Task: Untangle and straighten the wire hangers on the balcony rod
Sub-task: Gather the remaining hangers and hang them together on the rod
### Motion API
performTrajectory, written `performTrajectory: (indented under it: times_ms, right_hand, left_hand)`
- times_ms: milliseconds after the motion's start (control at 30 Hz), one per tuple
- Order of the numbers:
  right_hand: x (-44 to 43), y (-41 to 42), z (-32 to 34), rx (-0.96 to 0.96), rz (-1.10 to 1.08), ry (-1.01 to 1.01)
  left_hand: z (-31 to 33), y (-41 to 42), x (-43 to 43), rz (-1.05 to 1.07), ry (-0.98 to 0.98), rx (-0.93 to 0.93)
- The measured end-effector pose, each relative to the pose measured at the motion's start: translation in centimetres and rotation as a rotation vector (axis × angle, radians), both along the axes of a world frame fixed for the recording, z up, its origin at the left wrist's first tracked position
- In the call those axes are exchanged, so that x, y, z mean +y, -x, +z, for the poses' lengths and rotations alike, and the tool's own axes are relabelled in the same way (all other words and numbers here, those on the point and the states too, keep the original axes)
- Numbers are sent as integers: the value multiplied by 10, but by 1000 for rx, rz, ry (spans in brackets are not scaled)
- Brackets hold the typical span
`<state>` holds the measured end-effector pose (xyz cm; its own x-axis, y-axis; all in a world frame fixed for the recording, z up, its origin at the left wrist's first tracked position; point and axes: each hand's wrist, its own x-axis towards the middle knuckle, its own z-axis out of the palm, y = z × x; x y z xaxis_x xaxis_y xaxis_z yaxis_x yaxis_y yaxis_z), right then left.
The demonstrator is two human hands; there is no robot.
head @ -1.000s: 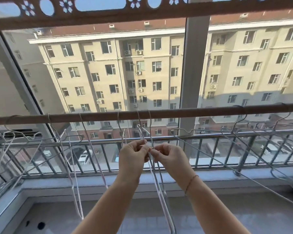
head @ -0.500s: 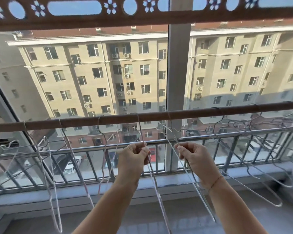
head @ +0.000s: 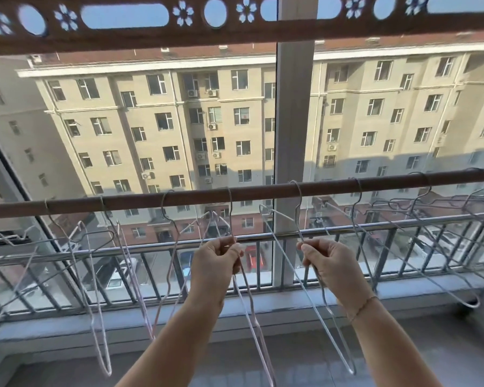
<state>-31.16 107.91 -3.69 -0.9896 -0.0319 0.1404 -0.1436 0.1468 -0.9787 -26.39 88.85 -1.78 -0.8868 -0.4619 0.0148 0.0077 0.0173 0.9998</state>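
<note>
A brown rod point(head: 179, 197) runs across the balcony at chest height, with several thin wire hangers hooked over it. My left hand point(head: 215, 263) is closed around the neck of one pale hanger point(head: 252, 311), which hangs edge-on below the rod's middle. To its right, my right hand point(head: 330, 263) grips a second grey hanger point(head: 323, 308) in the same way. The two held hangers hang apart, roughly parallel. More hangers point(head: 95, 289) dangle at the left. At the right, a cluster of hangers point(head: 430, 219) lies crossed over one another.
A metal railing point(head: 347, 229) with vertical bars runs behind the hangers, above a low ledge point(head: 403, 297). A grey window post point(head: 294, 121) rises behind the rod's middle. A carved brown panel point(head: 235, 32) spans the top. Tiled floor lies below.
My hands were together on one bunch of hangers; they have pulled apart, the right one sliding its hanger rightward along the rod. The view has shifted right.
</note>
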Motion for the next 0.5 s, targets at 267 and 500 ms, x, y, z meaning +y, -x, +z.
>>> performTrajectory:
  times_ms: [267, 500]
  right_hand:
    - [3, -22, 23, 274, -189, -309]
    - [-50, -66, 47, 399, 87, -307]
  left_hand:
    - [8, -17, -8, 120, 128, 99]
    - [13, -56, -44, 384, 218, 214]
